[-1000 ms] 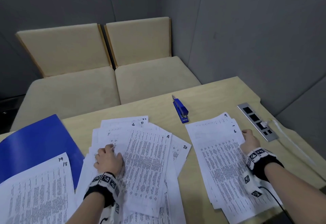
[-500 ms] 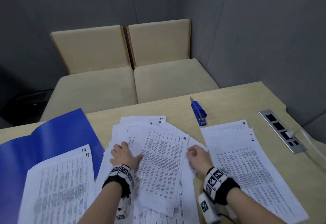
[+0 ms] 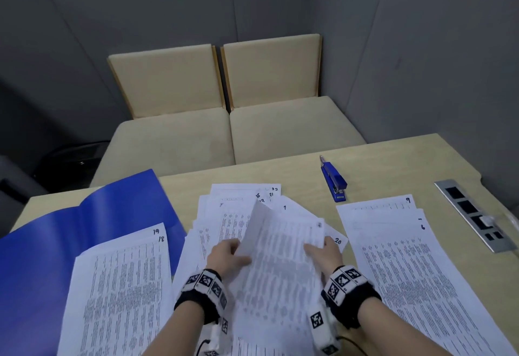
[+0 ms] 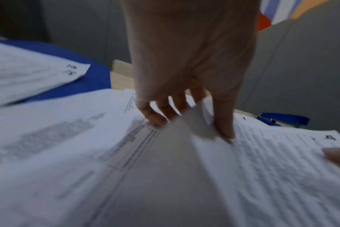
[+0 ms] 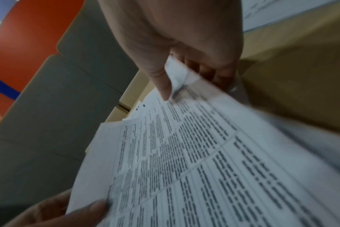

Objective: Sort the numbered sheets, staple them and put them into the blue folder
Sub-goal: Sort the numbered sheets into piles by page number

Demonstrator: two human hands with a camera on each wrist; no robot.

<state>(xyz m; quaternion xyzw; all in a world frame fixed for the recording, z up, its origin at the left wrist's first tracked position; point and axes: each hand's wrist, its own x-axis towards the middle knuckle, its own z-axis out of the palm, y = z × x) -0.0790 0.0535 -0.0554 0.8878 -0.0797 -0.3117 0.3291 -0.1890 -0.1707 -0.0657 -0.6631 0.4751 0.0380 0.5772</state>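
Fig.: Left hand [image 3: 229, 254] and right hand [image 3: 325, 251] each pinch an edge of one sheet [image 3: 280, 257], raised w/ a bend above the unsorted pile [image 3: 224, 215], between the 18/19 stack [image 3: 120, 285] on the blue folder [image 3: 84, 215] and the 6/9 stack [image 3: 407, 257]. Stapler [image 3: 334, 184] lies beyond. Risk: sheet buckles or drags neighbours, scattering the pile, or lands in the wrong stack.

Dim, even room light with soft shadows; both wrist views are motion-blurred, and the head view bends at its edges.
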